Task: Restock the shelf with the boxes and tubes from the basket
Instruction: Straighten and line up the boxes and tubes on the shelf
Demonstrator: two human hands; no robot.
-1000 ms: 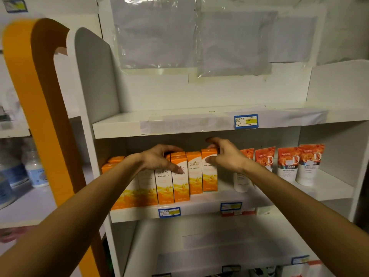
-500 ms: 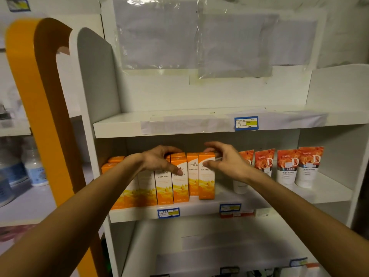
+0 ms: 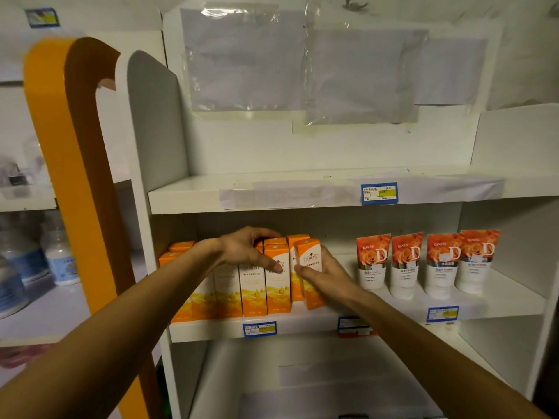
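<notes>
A row of orange and white boxes (image 3: 252,285) stands on the middle shelf (image 3: 302,326) of a white rack. My left hand (image 3: 245,247) rests over the tops of the boxes, thumb on a box front. My right hand (image 3: 325,275) grips the rightmost box (image 3: 308,255), which leans slightly and stands forward of the row. To the right stand several orange and white tubes (image 3: 426,264), cap down. The basket is out of view.
The upper shelf (image 3: 302,192) holds no goods and carries a blue price tag (image 3: 378,193). An orange panel (image 3: 60,176) rises at the left, with white bottles (image 3: 59,258) behind it. A lower shelf (image 3: 302,373) lies below.
My right hand has closed round the rightmost box and drawn it forward and left against the row. The left hand has stayed on the box tops.
</notes>
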